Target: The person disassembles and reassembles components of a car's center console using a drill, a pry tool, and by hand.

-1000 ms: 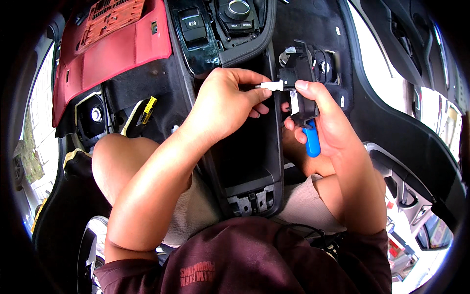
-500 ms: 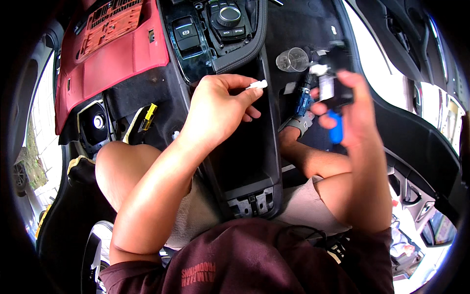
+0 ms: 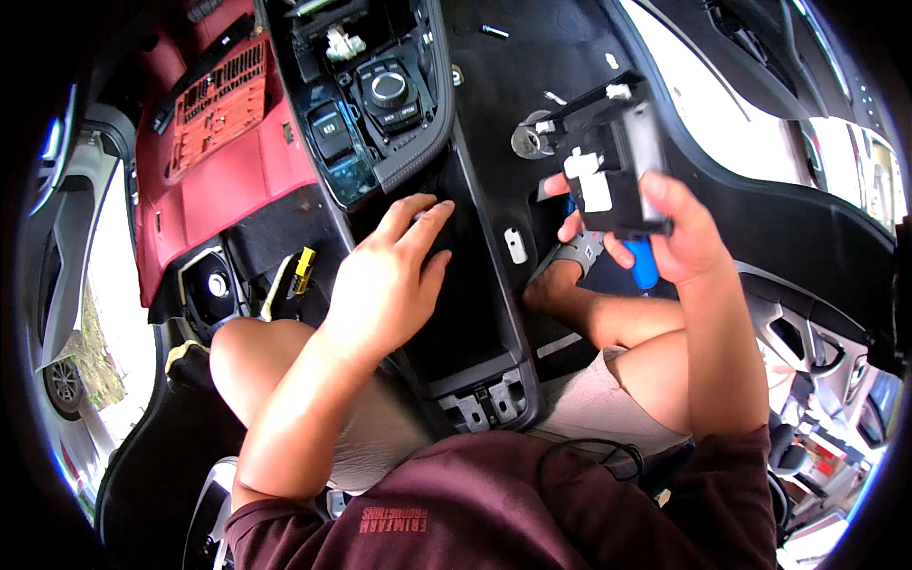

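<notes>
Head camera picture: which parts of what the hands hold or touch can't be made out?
- Blue-handled tool: only the handle end shows; the right hand and the black plastic module with white clips cover the tip.
- Long black centre console tray: the left hand hides whatever is under its palm.
- Module's far side: faces away from the camera.

We note black box (image 3: 608, 161) with white clips, held in right hand (image 3: 679, 233); blue handle (image 3: 644, 266) showing beneath it. Left hand (image 3: 385, 285) lies on black console (image 3: 475, 313). We see glossy black button panel (image 3: 337, 142) with silver knob (image 3: 388, 87). Red trim (image 3: 237, 180) at left, red grille (image 3: 220, 104) on it. Yellow plug (image 3: 303, 269) near black speaker (image 3: 217, 285). Small white tab (image 3: 515, 245) on console edge. Maroon shirt (image 3: 494, 513), beige shorts (image 3: 589, 404), grey sock (image 3: 578, 252).
</notes>
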Demonstrator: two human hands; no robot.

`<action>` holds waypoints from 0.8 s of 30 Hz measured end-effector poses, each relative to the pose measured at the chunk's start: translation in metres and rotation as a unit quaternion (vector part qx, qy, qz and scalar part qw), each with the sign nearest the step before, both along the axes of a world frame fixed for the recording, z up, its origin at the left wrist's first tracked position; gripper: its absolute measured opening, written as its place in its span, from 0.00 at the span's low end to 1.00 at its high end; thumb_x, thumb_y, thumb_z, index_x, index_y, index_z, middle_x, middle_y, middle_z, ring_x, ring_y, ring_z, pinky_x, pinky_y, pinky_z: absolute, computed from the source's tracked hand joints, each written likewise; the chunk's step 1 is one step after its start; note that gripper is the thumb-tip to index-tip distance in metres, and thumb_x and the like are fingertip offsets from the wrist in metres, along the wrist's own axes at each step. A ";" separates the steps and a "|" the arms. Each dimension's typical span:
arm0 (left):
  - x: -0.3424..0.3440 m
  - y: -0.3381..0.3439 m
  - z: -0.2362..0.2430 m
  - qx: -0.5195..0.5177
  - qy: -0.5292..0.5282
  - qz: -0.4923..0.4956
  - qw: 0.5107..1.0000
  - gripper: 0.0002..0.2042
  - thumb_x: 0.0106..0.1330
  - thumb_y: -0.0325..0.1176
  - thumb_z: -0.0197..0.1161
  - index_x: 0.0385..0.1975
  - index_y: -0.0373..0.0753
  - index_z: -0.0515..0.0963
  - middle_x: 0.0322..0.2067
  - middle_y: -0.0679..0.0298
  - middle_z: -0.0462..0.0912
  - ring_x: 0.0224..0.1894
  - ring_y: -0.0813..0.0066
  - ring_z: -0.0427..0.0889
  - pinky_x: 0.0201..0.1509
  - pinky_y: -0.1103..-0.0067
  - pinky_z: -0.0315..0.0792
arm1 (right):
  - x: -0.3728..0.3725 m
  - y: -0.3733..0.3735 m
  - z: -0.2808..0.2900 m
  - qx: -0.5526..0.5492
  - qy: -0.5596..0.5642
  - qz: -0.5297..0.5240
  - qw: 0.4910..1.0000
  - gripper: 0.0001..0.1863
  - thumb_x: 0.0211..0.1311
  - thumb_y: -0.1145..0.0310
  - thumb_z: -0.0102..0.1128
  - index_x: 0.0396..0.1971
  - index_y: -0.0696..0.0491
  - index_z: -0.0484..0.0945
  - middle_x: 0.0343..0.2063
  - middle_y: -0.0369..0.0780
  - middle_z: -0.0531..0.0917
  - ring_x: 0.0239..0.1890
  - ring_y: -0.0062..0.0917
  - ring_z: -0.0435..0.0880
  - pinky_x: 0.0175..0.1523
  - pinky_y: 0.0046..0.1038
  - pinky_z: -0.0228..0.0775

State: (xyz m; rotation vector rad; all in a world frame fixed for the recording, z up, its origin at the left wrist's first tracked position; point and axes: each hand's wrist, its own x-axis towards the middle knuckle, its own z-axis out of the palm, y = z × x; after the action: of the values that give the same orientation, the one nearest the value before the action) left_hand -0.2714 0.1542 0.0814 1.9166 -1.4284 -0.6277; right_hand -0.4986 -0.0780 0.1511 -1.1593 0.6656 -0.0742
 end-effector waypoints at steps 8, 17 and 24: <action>-0.065 0.061 0.040 -0.043 0.673 0.012 0.739 0.35 0.78 0.28 0.71 0.81 0.36 0.62 0.69 0.57 0.78 0.66 0.67 0.82 0.73 0.67 0.76 | 0.014 0.105 0.050 -0.467 0.128 0.117 0.867 0.70 0.41 0.62 0.91 0.85 0.57 0.56 0.78 0.55 0.69 0.80 0.46 0.70 0.83 0.41 0.63; -0.064 0.091 0.038 -0.039 0.013 -0.097 0.994 0.18 0.67 0.28 0.73 0.56 0.32 0.85 0.53 0.50 0.89 0.57 0.48 0.88 0.63 0.61 0.82 | -0.205 0.040 0.120 -0.649 0.272 -0.162 0.691 0.56 0.59 0.57 0.79 0.86 0.44 0.59 0.70 0.52 0.77 0.66 0.42 0.81 0.72 0.43 0.74; -0.058 0.080 -0.013 0.095 -0.252 -0.208 0.940 0.15 0.70 0.39 0.70 0.50 0.37 0.88 0.41 0.59 0.91 0.52 0.60 0.86 0.67 0.66 0.71 | -0.598 0.057 0.209 -0.421 0.533 -0.348 0.646 0.47 0.72 0.56 0.73 0.85 0.51 0.61 0.47 0.41 0.86 0.41 0.24 0.82 0.47 0.31 0.78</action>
State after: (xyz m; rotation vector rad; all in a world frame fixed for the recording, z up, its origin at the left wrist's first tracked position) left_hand -0.3294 0.2346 0.0686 2.0291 -2.2064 -0.4900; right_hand -1.0968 -0.0211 0.3601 -1.7357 2.3281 -0.4081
